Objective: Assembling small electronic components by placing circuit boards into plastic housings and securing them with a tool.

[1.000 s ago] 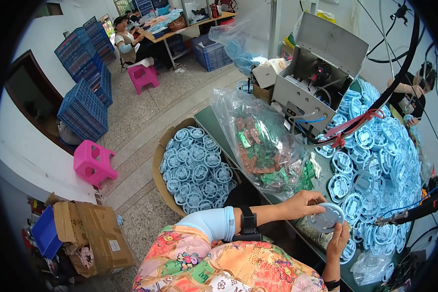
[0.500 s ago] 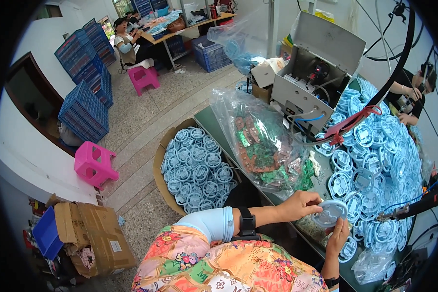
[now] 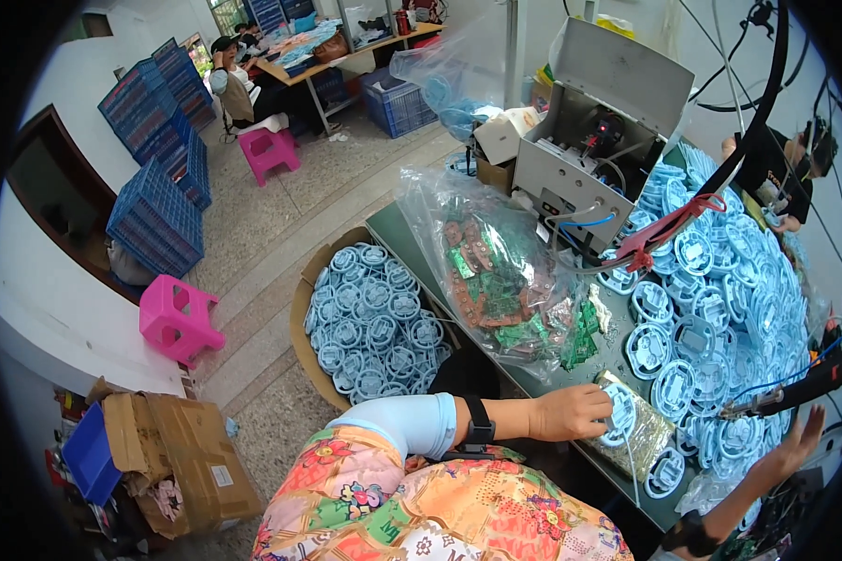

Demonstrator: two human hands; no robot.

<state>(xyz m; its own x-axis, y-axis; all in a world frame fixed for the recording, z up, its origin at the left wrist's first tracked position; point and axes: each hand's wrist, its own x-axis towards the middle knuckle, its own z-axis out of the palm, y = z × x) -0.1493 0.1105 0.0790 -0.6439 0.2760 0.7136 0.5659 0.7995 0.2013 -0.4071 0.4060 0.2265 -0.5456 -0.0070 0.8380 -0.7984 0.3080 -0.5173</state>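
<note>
Pinched at the near edge of the bench, a round light-blue plastic housing is in my left hand, its inner side with raised details now showing. Below it a thin pale strip hangs down. Behind the housing lies a flat block wrapped in crinkled, shiny film. Farther right, my right hand is raised with fingers stretched out and nothing in them. Just above that hand is a black hand tool with a metal tip, apart from the fingers. A large heap of similar blue housings covers the bench's right side.
A clear bag of green and copper-coloured circuit boards lies on the green bench. Behind it stands an open grey metal control box with cables. A carton of blue housings sits left of the bench. Another person works beyond the heap.
My right hand has let go of the housing and moved right, toward the black tool. The housing, in my left hand, has turned from its smooth face to its detailed side.
</note>
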